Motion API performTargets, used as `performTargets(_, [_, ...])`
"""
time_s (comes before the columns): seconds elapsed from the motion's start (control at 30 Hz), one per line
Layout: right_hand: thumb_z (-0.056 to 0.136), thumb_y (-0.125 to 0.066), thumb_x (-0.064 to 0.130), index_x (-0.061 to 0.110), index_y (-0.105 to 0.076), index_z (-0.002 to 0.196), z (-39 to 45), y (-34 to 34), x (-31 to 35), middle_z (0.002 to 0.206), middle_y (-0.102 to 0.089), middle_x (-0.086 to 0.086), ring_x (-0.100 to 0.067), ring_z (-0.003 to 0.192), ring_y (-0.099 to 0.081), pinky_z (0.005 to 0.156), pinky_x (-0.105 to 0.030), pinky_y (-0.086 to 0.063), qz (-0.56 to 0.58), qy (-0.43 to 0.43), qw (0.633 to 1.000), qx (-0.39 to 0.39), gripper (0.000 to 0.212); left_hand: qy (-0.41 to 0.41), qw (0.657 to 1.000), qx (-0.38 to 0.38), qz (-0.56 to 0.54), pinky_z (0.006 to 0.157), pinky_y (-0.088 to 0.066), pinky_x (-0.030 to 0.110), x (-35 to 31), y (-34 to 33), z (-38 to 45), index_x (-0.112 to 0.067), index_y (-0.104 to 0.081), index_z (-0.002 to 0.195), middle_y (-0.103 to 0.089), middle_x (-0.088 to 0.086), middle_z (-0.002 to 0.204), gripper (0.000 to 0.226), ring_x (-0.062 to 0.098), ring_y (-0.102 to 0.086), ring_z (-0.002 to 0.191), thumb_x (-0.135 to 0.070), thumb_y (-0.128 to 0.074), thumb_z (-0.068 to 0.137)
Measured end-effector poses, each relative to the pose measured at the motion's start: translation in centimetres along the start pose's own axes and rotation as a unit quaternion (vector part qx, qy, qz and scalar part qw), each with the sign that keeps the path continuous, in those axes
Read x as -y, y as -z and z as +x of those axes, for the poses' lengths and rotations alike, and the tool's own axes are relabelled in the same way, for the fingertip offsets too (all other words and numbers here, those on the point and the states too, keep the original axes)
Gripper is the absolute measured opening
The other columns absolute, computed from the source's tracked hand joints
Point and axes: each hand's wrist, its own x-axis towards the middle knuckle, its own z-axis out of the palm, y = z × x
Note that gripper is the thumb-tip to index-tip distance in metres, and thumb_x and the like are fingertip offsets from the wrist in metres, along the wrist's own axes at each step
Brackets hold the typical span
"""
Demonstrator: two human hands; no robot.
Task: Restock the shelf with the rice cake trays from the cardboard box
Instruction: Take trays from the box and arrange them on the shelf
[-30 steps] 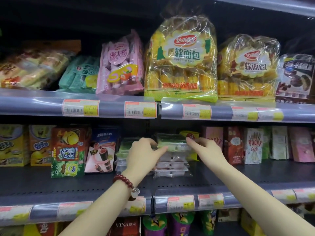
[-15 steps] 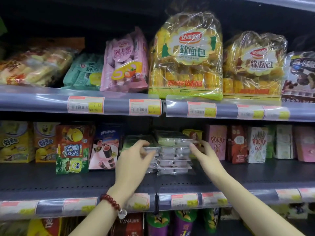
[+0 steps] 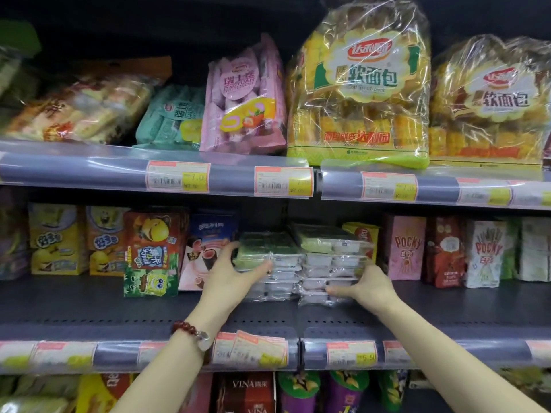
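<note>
My L hand (image 3: 229,274) & R hand (image 3: 368,286), fingers straight, press rice cake trays (image 3: 301,263) btwn them; square both stacks w/ even push back on shelf (image 3: 89,305).

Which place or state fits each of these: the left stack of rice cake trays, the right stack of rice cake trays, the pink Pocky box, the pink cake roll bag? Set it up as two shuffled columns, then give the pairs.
Things
1. left stack of rice cake trays
2. right stack of rice cake trays
3. pink Pocky box
4. pink cake roll bag

Places or states
A. upper shelf, beside the teal bag
B. right hand at its lower front
C. middle shelf, just right of the yellow packet
D. left hand against its left and front

Pairs: 1-D, 2-B, 3-C, 4-A
</note>
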Motion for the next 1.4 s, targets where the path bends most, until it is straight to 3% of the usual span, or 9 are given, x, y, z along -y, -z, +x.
performTargets(0.17, [0.056,-0.089,0.035,0.005,-0.05,0.125,0.6,-0.3,0.0,0.125,-0.061,-0.013,-0.03,0.116,-0.057,0.095,-0.034,-0.046,0.008,-0.004,1.0,-0.027,0.085,0.007,0.999,-0.015,0.033,0.097,-0.047,0.036,0.1,-0.8,1.7,-0.025,-0.046,0.133,-0.057,0.004,0.133,0.069,0.027,-0.054,0.118,-0.052,-0.07,0.074])
performTargets(0.37, [0.051,-0.088,0.045,0.012,-0.03,0.141,-0.3,0.4,-0.5,0.139,-0.051,-0.006,-0.026,0.126,-0.05,0.107,-0.039,-0.04,0.046,0.002,0.999,0.015,0.112,-0.013,0.999,0.015,0.028,0.095,-0.043,0.03,0.3,-0.2,0.8,-0.025,-0.041,0.136,-0.055,0.002,0.134,0.072,0.02,-0.053,0.117,-0.048,-0.071,0.075])
performTargets(0.53, [0.055,-0.088,0.039,0.031,-0.013,0.148,-2.5,2.5,0.0,0.155,-0.024,-0.005,-0.022,0.142,-0.025,0.112,-0.038,-0.026,0.023,0.177,0.973,-0.146,0.12,-0.13,0.982,0.015,0.134,0.104,-0.039,0.036,0.2,1.0,-0.9,-0.034,-0.035,0.139,-0.044,0.003,0.142,0.082,0.022,-0.044,0.129,-0.036,-0.079,0.07])
performTargets(0.7, [0.053,-0.087,0.043,0.058,-0.016,0.138,-2.8,0.3,1.1,0.158,0.009,0.003,-0.031,0.146,0.0,0.114,-0.051,-0.021,-0.153,0.288,0.944,-0.053,0.112,-0.161,0.951,0.049,0.261,0.109,-0.037,0.047,0.0,-0.3,-1.0,-0.048,-0.028,0.139,-0.008,0.004,0.155,0.094,0.038,-0.03,0.137,-0.031,-0.082,0.065])
performTargets(0.97, [0.068,-0.081,0.017,0.049,-0.025,0.138,-1.6,-1.2,1.9,0.155,-0.006,-0.005,-0.038,0.136,-0.014,0.104,-0.047,-0.037,-0.23,0.258,0.934,-0.09,0.095,-0.124,0.936,0.034,0.328,0.1,-0.045,0.046,0.0,-1.0,0.8,-0.034,-0.037,0.135,-0.015,0.012,0.15,0.088,0.043,-0.04,0.125,-0.021,-0.084,0.063])
performTargets(1.13, [0.067,-0.082,0.024,0.05,-0.024,0.138,-2.1,-0.9,1.8,0.155,-0.008,-0.004,-0.039,0.137,-0.015,0.104,-0.049,-0.038,-0.234,0.257,0.935,-0.077,0.095,-0.124,0.934,0.041,0.332,0.094,-0.049,0.047,-0.2,-0.9,0.2,-0.035,-0.034,0.136,-0.016,0.012,0.148,0.085,0.043,-0.04,0.125,-0.021,-0.081,0.066])
performTargets(1.23, [0.069,-0.076,0.046,0.053,-0.015,0.141,-2.8,-0.1,1.4,0.157,-0.006,-0.005,-0.042,0.14,-0.012,0.108,-0.055,-0.032,-0.242,0.246,0.935,-0.079,0.095,-0.137,0.934,0.029,0.328,0.101,-0.044,0.048,-0.7,-0.5,-0.6,-0.036,-0.03,0.141,-0.016,0.01,0.151,0.083,0.04,-0.03,0.133,-0.032,-0.076,0.072])
performTargets(1.3, [0.076,-0.065,0.056,0.046,-0.016,0.144,-3.6,0.5,1.2,0.156,-0.012,-0.009,-0.04,0.141,-0.012,0.111,-0.057,-0.027,-0.239,0.247,0.933,-0.104,0.084,-0.189,0.931,-0.017,0.313,0.105,-0.039,0.047,-1.4,-0.3,-1.6,-0.03,-0.034,0.142,-0.024,0.01,0.151,0.071,0.035,-0.03,0.135,-0.038,-0.068,0.079])
performTargets(1.4, [0.086,-0.058,0.044,0.025,-0.035,0.14,-5.3,1.1,0.5,0.149,-0.033,-0.01,-0.034,0.136,-0.031,0.109,-0.048,-0.034,-0.231,0.302,0.912,-0.154,0.062,-0.25,0.931,-0.048,0.264,0.103,-0.04,0.041,-2.8,-0.2,-3.7,-0.021,-0.049,0.132,-0.04,0.006,0.142,0.049,0.029,-0.04,0.129,-0.033,-0.061,0.086])
